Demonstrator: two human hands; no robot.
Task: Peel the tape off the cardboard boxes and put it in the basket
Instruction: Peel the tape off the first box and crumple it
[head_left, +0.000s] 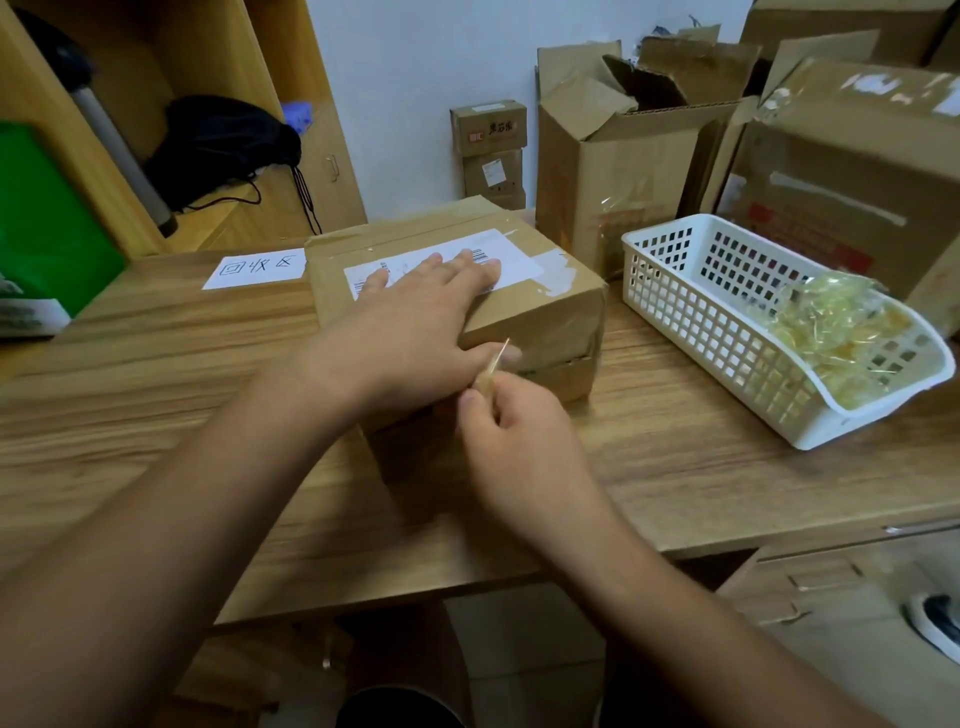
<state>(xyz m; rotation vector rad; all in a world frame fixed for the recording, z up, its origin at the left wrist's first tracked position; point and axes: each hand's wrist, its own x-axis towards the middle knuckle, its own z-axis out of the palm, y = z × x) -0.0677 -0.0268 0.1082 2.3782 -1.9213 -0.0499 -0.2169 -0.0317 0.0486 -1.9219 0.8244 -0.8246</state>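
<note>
Left hand (415, 322) lies flat, fingers straight, on the cardboard box (550, 312); right hand (519, 434) pinches a tape strip (497, 359) at its 6 o'clock edge; basket (675, 306) at 3 o'clock

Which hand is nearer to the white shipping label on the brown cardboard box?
Left. The left hand lies flat on the white shipping label atop the brown cardboard box; the right hand is off it, at the box's front face, pinching a thin tape strip.

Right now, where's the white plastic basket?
Head view, right side: white plastic lattice basket on the wooden desk, just right of the taped brown cardboard box.
</note>
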